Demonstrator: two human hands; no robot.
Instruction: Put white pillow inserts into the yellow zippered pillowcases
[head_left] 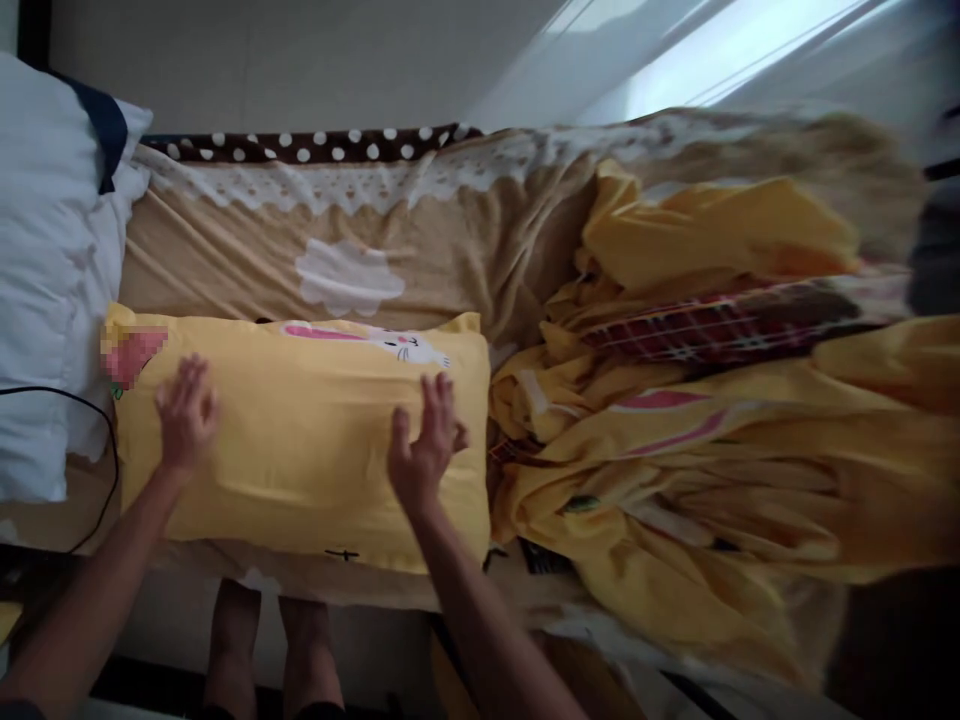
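Note:
A plump yellow pillow (300, 440) with a printed white rabbit along its far edge lies flat on the bed. Over its left part is my left hand (187, 410), fingers extended and somewhat blurred. My right hand (427, 440) is over the pillow's right part, its thumb apart from the fingers. Neither hand grips anything; whether the palms touch the fabric I cannot tell. Beneath the pillow spreads a tan bedsheet (225, 230) with white cloud shapes.
Crumpled yellow bedding (720, 450) fills the right side, with a dark red plaid cloth (697, 320) among its folds. White pillows (45, 260) are stacked at the left, near a black cable (112, 450). A brown polka-dot strip (300, 146) runs along the wall.

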